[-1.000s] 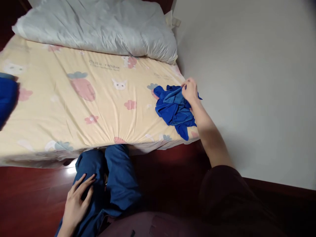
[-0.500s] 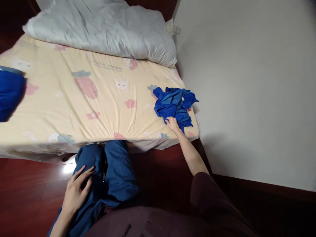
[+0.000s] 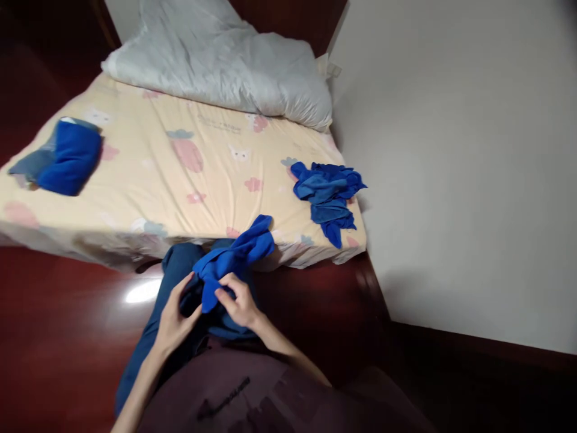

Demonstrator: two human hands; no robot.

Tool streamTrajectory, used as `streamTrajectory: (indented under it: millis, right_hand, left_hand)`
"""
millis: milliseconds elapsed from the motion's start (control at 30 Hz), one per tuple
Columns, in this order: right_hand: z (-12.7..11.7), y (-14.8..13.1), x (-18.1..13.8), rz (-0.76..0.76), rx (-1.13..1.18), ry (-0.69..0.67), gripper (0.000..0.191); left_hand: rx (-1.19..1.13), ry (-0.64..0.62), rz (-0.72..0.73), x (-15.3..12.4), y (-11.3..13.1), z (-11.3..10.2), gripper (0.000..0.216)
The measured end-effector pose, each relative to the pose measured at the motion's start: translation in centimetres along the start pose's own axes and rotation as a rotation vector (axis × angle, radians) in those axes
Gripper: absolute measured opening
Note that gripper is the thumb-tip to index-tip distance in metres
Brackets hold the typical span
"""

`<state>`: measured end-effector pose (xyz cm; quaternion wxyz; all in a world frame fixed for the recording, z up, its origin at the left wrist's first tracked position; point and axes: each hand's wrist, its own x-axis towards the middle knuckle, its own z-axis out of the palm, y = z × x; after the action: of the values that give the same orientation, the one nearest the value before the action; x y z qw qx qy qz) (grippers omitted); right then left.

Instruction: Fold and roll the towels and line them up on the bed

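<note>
A crumpled bright blue cloth point(image 3: 232, 258) lies across my knees, one end reaching over the edge of the bed. My right hand point(image 3: 238, 300) pinches its near part between thumb and fingers. Beside the cloth's left side is my left hand point(image 3: 178, 316), thumb and fingers spread apart, the tips close to the fabric; whether they touch it I cannot tell. A loose pile of blue cloths point(image 3: 329, 195) rests at the bed's right end. Over on the left of the bed lies a folded blue cloth point(image 3: 74, 156), with greyish-blue material next to it.
The bed point(image 3: 216, 180) has a yellow sheet with rabbit and strawberry prints. A pale grey quilt point(image 3: 225, 66) is heaped at its far side. A white wall point(image 3: 451, 180) borders the right end, and dark red floor point(image 3: 67, 325) shows below.
My right hand has come back from the pile with one blue cloth, now over my lap. My left hand has risen from my thigh to it. The view has shifted left.
</note>
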<state>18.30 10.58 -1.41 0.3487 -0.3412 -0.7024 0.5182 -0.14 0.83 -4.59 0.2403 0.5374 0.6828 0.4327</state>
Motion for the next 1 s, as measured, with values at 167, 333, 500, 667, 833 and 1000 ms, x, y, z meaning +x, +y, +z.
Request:
streamTrajectory:
  millis: [167,333,500,667,833,1000]
  right_hand:
    - [7.4,0.2,-5.5,0.01,0.047,-0.057,0.025]
    - [2.1,1.5,-5.2,-0.077,-0.218,-0.235,0.039]
    - [-0.2,3.4,-5.9,-0.015,-0.576,-0.1,0.021]
    - [1.4,2.7,-6.8,-0.07,-0.58,-0.132,0.024]
    - [2.5,3.2,-5.8,0.013,-0.667,-0.156,0.026]
    - [2.0,5.1,-3.7,0.084,-0.789,-0.096,0.042]
  left_hand:
    - [-0.085,-0.078,-0.01,-2.6,2.2,-1.2,0.041]
    - [-0.118,0.159,-0.207,-3.6,1.8,-2.8,0.033]
    - [-0.326,0.654,-0.415,-4.4,0.8,-3.5,0.037]
    - [-0.486,0.852,-0.536,-6.2,-1.0,-4.6,0.044]
    - [-0.458,0.706,-0.694,-8.2,-3.4,-6.9,0.047]
    - [0.174,0.58,-0.319,-9.3,-3.4,-8.4,0.038]
